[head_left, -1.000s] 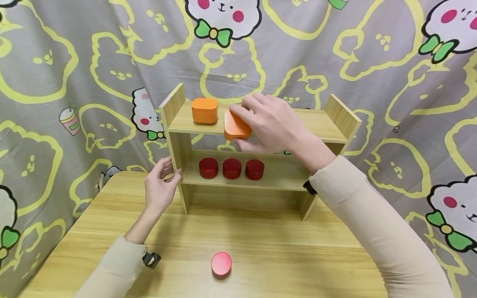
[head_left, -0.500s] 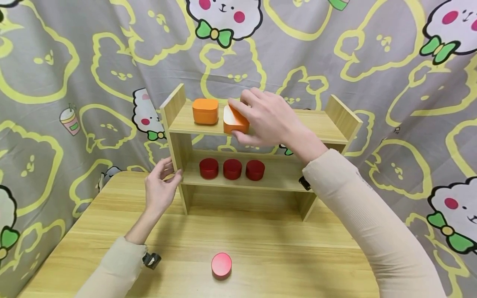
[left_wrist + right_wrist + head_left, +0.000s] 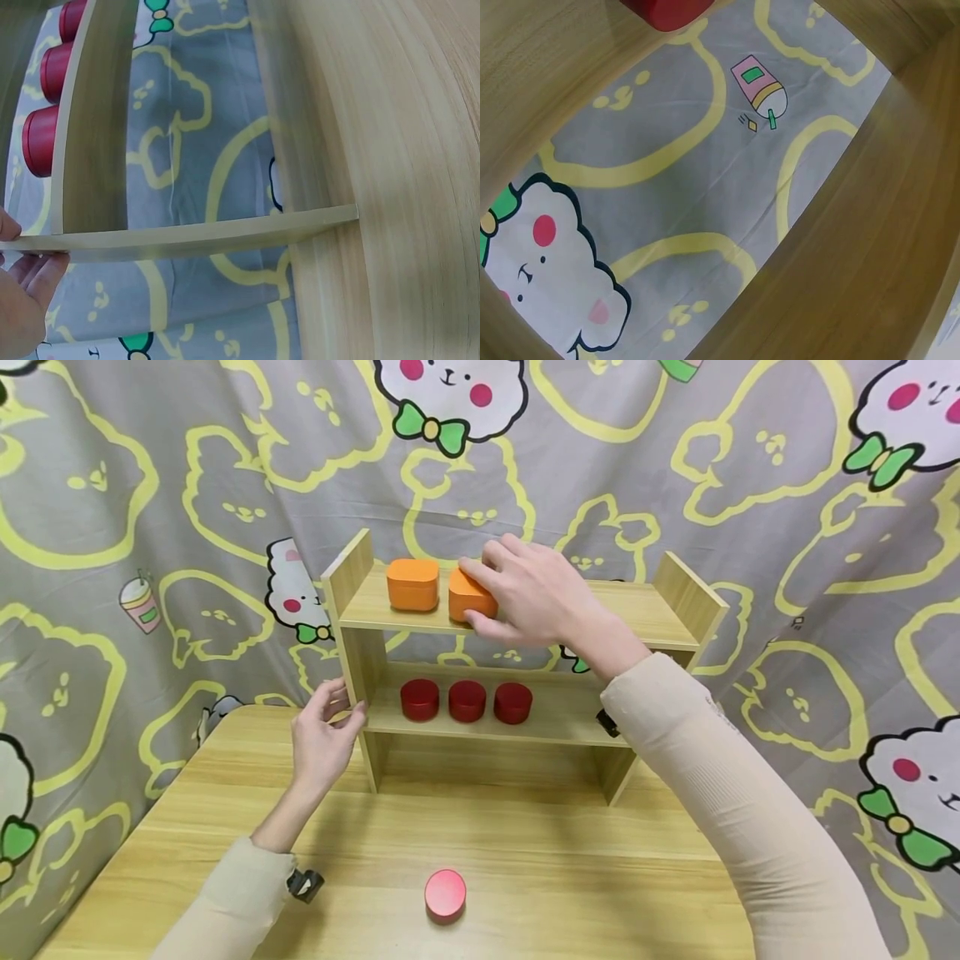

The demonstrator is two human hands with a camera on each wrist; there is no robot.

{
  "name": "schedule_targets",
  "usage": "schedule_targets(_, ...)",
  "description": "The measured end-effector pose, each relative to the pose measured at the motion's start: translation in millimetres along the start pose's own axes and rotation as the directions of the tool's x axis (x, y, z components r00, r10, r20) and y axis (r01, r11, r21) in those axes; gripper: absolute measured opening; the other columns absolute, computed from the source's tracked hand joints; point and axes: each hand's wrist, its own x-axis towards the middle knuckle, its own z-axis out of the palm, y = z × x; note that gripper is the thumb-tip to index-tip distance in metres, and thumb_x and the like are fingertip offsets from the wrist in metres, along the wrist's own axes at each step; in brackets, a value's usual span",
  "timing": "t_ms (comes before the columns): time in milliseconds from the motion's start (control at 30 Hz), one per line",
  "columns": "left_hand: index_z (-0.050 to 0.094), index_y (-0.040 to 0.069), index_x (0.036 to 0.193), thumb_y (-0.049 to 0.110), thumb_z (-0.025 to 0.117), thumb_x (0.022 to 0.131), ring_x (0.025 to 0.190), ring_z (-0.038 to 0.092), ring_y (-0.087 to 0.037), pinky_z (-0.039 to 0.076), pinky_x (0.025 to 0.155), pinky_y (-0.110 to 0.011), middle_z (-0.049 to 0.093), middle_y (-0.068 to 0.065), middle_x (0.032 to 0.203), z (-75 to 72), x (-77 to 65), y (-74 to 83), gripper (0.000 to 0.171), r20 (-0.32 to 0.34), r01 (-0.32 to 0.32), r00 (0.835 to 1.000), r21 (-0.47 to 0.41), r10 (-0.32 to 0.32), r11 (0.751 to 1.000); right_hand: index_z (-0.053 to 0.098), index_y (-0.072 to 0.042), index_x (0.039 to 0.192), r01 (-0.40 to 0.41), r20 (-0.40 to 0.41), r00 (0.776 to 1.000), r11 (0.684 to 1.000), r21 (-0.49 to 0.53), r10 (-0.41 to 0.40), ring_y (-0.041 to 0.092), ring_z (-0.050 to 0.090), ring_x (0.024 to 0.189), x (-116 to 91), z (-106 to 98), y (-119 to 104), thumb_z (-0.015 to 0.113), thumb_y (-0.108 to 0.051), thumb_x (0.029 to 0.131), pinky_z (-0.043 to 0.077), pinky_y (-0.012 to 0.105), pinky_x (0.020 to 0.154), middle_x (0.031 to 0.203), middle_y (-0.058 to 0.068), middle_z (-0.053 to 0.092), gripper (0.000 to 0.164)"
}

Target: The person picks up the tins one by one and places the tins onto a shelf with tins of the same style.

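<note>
On the top board of a small wooden shelf (image 3: 615, 610), my right hand (image 3: 536, 589) holds an orange rounded box (image 3: 471, 597), thumb at its front and fingers over its top. The box appears to rest on the board, a small gap to the right of a second orange box (image 3: 413, 584). My left hand (image 3: 324, 735) pinches the shelf's left side panel (image 3: 180, 238) between thumb and fingers. In the right wrist view, neither the right hand nor the orange box shows.
Three dark red round tins (image 3: 467, 701) stand in a row on the middle board. A lighter red tin (image 3: 446, 895) sits on the wooden table (image 3: 360, 860) in front. Behind the shelf hangs a grey patterned curtain (image 3: 225, 510).
My right hand has lowered the tilted orange box onto the top board and turned it level. The left hand stays on the shelf's side panel.
</note>
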Motion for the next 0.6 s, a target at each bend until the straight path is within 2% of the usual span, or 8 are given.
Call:
schedule_targets(367, 0.068, -0.005, 0.124, -0.011, 0.068, 0.091, 0.094, 0.066, 0.017, 0.059, 0.081, -0.005, 0.074, -0.028, 0.112, 0.2, 0.1, -0.3, 0.034, -0.003, -0.002, 1.0, 0.005, 0.002, 1.0, 0.061, -0.011, 0.143, -0.028, 0.054, 0.998, 1.0, 0.001, 0.028, 0.032, 0.06, 0.096, 3.8, 2.9, 2.1, 0.051, -0.046, 0.103, 0.059, 0.047, 0.074, 0.111, 0.015, 0.067, 0.055)
schedule_targets(600, 0.069, -0.004, 0.124, -0.01, 0.068, 0.092, 0.094, 0.066, 0.017, 0.058, 0.081, -0.005, 0.075, -0.026, 0.111, 0.6, 0.0, 0.3, 0.033, -0.001, 0.003, 1.0, 0.015, -0.003, 1.0, 0.061, -0.013, 0.143, -0.048, 0.062, 0.997, 0.999, -0.009, 0.048, 0.032, 0.059, 0.095, 5.5, 6.7, 4.5, 0.05, -0.046, 0.103, 0.059, 0.046, 0.07, 0.111, 0.014, 0.067, 0.053)
